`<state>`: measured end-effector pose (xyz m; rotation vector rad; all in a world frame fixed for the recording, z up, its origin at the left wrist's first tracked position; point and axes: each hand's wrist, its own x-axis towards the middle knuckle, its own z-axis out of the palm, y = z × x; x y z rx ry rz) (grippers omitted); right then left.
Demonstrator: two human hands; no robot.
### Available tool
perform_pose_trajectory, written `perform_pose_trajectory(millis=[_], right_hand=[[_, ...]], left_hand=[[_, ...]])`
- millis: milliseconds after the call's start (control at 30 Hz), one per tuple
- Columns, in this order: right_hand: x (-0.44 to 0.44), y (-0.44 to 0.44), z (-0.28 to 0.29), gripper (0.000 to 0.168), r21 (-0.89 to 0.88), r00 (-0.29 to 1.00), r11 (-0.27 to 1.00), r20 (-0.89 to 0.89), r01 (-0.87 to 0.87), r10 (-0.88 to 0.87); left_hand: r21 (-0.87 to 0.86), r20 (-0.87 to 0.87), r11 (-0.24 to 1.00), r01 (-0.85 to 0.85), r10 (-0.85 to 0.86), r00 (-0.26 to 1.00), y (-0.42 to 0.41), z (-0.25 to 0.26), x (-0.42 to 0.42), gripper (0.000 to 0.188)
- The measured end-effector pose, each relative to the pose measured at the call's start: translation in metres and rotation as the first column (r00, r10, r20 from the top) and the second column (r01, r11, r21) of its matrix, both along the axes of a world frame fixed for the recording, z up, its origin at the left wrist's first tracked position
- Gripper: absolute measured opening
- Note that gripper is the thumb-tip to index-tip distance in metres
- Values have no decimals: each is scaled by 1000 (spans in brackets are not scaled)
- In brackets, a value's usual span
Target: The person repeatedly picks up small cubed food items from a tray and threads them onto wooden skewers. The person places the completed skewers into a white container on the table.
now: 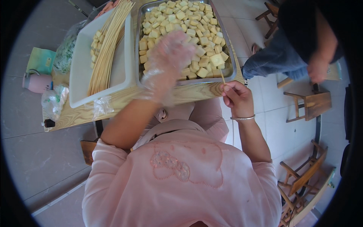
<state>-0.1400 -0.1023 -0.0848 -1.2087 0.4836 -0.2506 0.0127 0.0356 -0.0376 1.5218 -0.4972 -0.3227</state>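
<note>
My right hand (237, 95), with a bracelet at the wrist, pinches a thin wooden skewer (223, 77). One pale yellow cube, seemingly tofu (217, 60), sits at the skewer's tip, over the near right corner of a metal tray (185, 83). Heaped cubes of the same kind (195, 25) fill that tray. My left hand (173, 52) wears a clear plastic glove and is above the cubes, blurred; whether its fingers grip a cube cannot be told. Left of it, a white plastic tub (120, 68) holds a bundle of bare skewers (106, 56) and several loaded ones (97, 42).
The wooden table (195, 92) also bears crumpled plastic bags (55, 99). A pink container (38, 82) and a green packet (41, 60) are beyond its left side. At right, another person (286, 54) stands near wooden stools (314, 105) on the tiled floor.
</note>
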Motion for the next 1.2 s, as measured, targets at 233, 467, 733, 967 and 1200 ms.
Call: perform_pose_trajectory(millis=[233,467,733,967,1200], right_hand=[[2,-6,3,9,-40,1000,999,0,-29,29],[3,-7,-3,10,-30,997,997,-7,-72,72],[6,-7,-2,10,-51,995,994,-19,-99,98],[6,-3,2,9,-44,994,994,-36,-104,102],[11,3,9,9,-90,987,983,-30,-161,159]], left_hand=[[760,646,421,-495,-410,644,-7,14,74,29],[878,447,114,-465,-543,711,-32,10,79,21],[836,542,345,-426,-635,550,-19,2,81,20],[725,387,673,145,-573,723,-6,21,90,28],[-119,-407,959,257,-284,868,10,21,60,26]])
